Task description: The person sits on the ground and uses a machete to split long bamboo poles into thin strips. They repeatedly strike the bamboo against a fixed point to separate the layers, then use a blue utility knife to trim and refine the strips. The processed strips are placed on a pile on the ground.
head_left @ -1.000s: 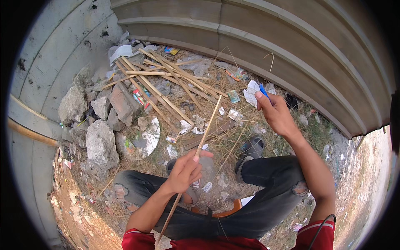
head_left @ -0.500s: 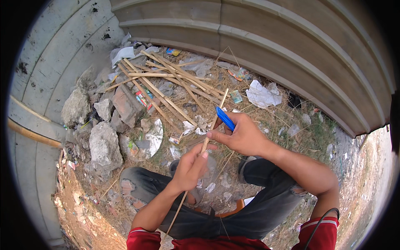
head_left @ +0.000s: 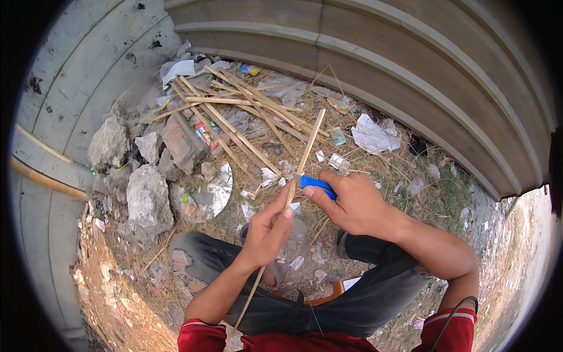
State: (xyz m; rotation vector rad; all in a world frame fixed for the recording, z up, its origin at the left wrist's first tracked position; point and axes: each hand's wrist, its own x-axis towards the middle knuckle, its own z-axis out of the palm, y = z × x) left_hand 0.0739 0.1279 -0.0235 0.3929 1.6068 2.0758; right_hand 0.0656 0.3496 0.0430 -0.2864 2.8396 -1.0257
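Note:
My left hand (head_left: 270, 232) is closed round a long thin bamboo strip (head_left: 312, 141). The strip slants from near my lap at the lower left up to a pale tip above my hands. In my right hand (head_left: 359, 202) is a blue utility knife (head_left: 317, 186), fingers wrapped round its handle. The knife's front end meets the strip just above my left fingers; its blade is too small to make out. Beyond my hands, a loose pile of bamboo strips (head_left: 234, 100) lies crossed on the ground.
Broken concrete chunks (head_left: 146, 199) and a brick-like block (head_left: 180, 144) lie on the left. A corrugated metal wall (head_left: 399, 58) runs behind, and a pale grey panel (head_left: 76, 82) stands at the left. Paper scraps (head_left: 375, 135) and plastic litter cover the dry grass.
My right hand has moved down and slightly right with the knife, which now lies across the strip near my left fingers. More of the strip's upper end shows.

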